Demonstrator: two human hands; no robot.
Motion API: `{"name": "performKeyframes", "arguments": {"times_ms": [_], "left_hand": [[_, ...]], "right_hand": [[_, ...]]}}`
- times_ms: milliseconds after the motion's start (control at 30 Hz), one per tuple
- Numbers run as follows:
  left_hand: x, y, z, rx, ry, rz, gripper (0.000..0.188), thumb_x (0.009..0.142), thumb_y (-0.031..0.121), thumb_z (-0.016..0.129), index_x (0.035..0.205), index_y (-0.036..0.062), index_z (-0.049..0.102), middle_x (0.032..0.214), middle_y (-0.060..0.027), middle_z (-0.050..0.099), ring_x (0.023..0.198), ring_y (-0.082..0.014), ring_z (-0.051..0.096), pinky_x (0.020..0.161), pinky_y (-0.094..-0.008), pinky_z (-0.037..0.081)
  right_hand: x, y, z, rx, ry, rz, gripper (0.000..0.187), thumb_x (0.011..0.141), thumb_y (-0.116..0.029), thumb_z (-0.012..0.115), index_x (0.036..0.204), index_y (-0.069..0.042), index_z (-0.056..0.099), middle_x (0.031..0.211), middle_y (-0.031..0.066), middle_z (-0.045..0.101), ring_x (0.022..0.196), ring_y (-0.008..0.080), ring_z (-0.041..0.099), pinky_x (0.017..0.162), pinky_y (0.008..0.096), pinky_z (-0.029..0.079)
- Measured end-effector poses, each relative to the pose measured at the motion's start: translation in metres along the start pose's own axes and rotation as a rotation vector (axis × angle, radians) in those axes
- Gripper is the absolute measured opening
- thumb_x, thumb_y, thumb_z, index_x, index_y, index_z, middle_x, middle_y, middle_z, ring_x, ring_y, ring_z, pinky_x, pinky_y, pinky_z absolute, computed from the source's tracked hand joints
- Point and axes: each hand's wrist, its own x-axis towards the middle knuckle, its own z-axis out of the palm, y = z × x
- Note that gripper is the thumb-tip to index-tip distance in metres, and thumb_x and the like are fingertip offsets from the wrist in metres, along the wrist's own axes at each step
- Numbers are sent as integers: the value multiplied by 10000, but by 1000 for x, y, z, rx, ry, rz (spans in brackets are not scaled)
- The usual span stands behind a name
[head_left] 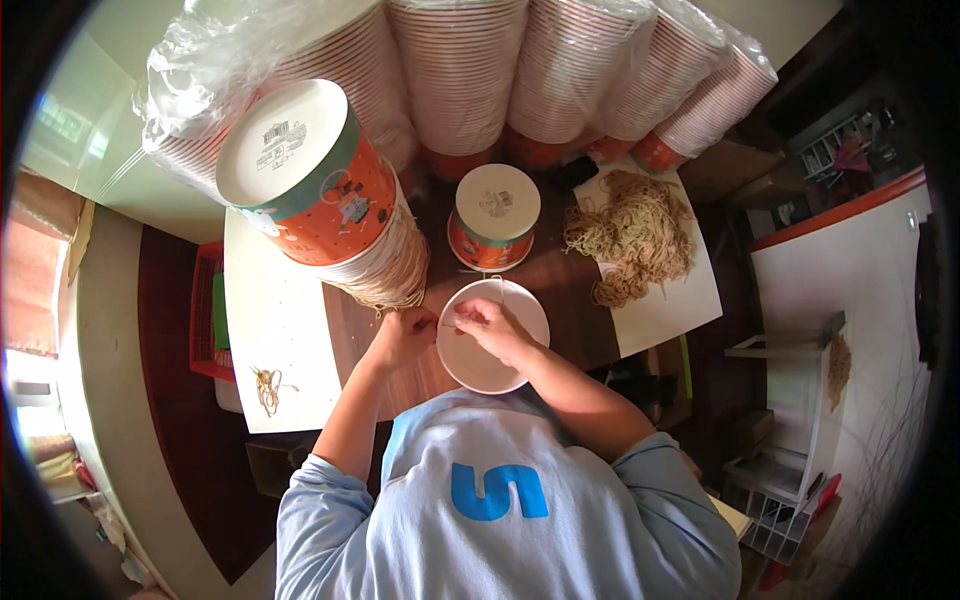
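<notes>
A white-lined paper bucket (492, 375) stands mouth up at the table's front edge, just before my chest. Over its mouth my right hand (490, 325) pinches what looks like a thin pale cord (501, 288), part of which shows at the bucket's far rim. My left hand (407, 332) is closed beside the left rim, fingertips together; whatever they hold is too small to make out. Behind the left hand rises a tall stack of upside-down orange and green paper buckets (330, 215), with many cord loops (390, 275) hanging around its lower part.
A short upside-down bucket stack (497, 205) stands beyond the open bucket. To its right lies a tangled heap of tan cord (640, 235) on a white board. A few loose cords (270, 390) lie at the left. Plastic-wrapped bucket stacks (455, 80) line the back.
</notes>
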Motion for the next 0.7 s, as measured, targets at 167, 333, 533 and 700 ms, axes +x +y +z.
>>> {"name": "performKeyframes", "arguments": {"times_ms": [167,333,533,700], "left_hand": [[-10,-17,3,-355,6,-104,132,836,58,526,861,-37,615,750,-62,628,689,-123,598,625,-257,494],[-26,-25,4,-690,17,-332,146,903,110,496,914,-6,585,886,-93,641,784,-171,634,735,-297,526],[-48,-18,19,-1351,-13,-391,154,926,150,453,947,24,540,1025,-168,623,898,-284,632,815,-390,514],[-53,-38,38,-1553,-48,-447,176,939,171,428,944,40,545,999,-155,629,956,-304,617,833,-446,505]], "right_hand": [[-16,-34,-32,-375,-109,1,382,797,-224,656,1094,-12,544,823,101,630,753,192,620,699,322,489],[-66,-68,-45,-806,-233,-14,383,787,-219,674,1071,-10,525,759,110,625,714,229,625,671,337,493],[-105,-54,-25,-503,-390,167,247,787,-173,660,936,2,569,708,122,634,662,197,634,615,327,494],[-98,-27,-20,-569,-94,-198,118,806,-122,613,830,-12,578,714,145,624,680,285,634,608,370,494]]}}
